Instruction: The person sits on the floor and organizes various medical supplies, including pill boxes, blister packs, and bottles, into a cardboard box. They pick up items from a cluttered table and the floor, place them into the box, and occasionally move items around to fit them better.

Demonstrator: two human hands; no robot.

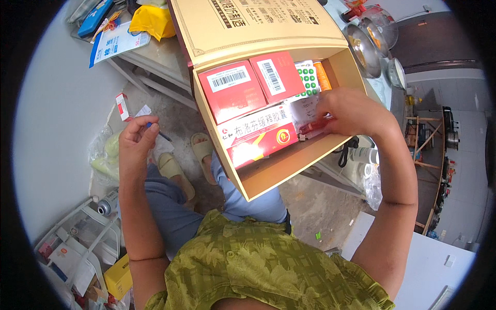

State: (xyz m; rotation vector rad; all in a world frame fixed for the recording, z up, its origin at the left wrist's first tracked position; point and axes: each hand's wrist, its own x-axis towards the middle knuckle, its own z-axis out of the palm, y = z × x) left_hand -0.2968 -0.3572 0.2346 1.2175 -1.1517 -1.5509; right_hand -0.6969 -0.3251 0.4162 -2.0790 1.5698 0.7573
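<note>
My left hand (137,133) is raised left of an open gold cardboard box (267,180). Its fingers pinch a slim pen-like stick (165,135) with a blue end. My right hand (354,110) reaches over the box's right side, fingers down among the contents beside a red item (312,127). The fingers are blurred, so whether they grip it cannot be told. Inside lie a red carton (236,97), a second red carton (277,75), a white-and-red medicine box (257,135), a blister pack with green pills (308,81) and an orange packet (321,75).
The box's printed lid (267,27) leans back over a table (162,58). Metal bowls (364,50) stand at the right. A yellow bag (153,23) and a cotton-swab packet (116,44) lie at the left. A small carton (124,107) lies below; a white rack (81,240) stands lower left.
</note>
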